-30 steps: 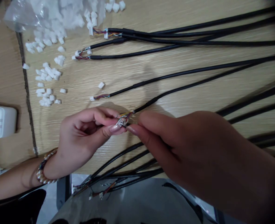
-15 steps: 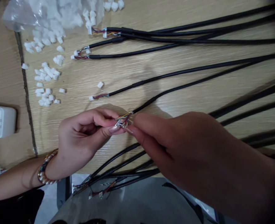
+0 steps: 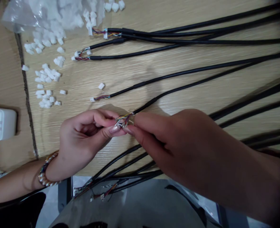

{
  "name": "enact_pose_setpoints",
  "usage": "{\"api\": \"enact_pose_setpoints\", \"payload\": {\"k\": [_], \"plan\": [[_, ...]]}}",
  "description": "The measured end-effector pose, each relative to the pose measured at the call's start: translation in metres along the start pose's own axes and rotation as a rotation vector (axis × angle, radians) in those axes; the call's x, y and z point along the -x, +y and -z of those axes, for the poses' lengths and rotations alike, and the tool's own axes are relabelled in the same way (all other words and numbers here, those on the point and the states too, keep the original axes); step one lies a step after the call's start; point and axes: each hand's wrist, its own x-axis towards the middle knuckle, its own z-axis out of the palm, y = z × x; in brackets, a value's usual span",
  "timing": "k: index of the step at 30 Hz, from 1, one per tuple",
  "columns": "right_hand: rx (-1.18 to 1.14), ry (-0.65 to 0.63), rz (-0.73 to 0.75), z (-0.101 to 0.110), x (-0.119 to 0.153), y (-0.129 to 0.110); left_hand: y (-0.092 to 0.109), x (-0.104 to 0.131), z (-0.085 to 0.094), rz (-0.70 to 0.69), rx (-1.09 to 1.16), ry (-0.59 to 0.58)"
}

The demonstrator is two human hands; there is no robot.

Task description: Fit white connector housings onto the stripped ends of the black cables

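Thin coloured wires (image 3: 124, 118) fan out from the end of a black cable (image 3: 151, 101) between my two hands. My left hand (image 3: 90, 134) pinches the wire ends between thumb and finger, near a small white piece that is mostly hidden. From the other side, my right hand (image 3: 168, 139) has its thumb and forefinger closed on the same wires, the tips almost touching my left thumb. Just above lies a cable end with a white connector (image 3: 92, 99), and a loose white connector (image 3: 101, 85) sits near it.
White connectors (image 3: 47, 74) lie in piles at the left, below a clear plastic bag (image 3: 66, 14) of more. Black cables (image 3: 225, 41) cross the wooden table (image 3: 130, 69). Other cables (image 3: 121, 161) hang over the near edge. A white adapter (image 3: 2, 123) stands far left.
Both hands, with the wires between them, have shifted very slightly left and up. The right fingertips sit a little closer to the left thumb.
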Motion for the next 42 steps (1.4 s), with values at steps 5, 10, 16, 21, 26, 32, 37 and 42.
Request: {"api": "enact_pose_setpoints", "payload": {"k": [5,10,16,21,26,32,37,42], "plan": [[0.091,0.155,0.138,-0.005,0.004,0.005,0.001,-0.003,0.000,0.036,0.060,0.013],[0.088,0.176,0.093,-0.010,0.005,0.007,0.002,-0.005,0.001,0.082,0.173,0.001],[-0.135,0.219,-0.004,0.002,0.007,0.006,0.002,-0.006,0.006,0.122,0.284,-0.077],[-0.393,0.290,-0.048,0.017,0.011,0.007,0.004,-0.007,0.010,0.137,0.283,-0.089],[-0.460,0.411,-0.100,0.014,0.004,0.017,0.003,-0.010,0.010,0.117,0.267,-0.103],[-0.622,0.379,0.040,0.001,-0.006,0.029,-0.003,-0.011,0.011,0.170,0.295,-0.145],[-0.723,0.214,-0.045,-0.004,-0.009,0.025,0.000,-0.011,0.010,0.194,0.330,-0.132],[-0.888,0.145,-0.085,-0.004,-0.008,0.022,0.000,-0.011,0.009,0.183,0.310,-0.124]]}}
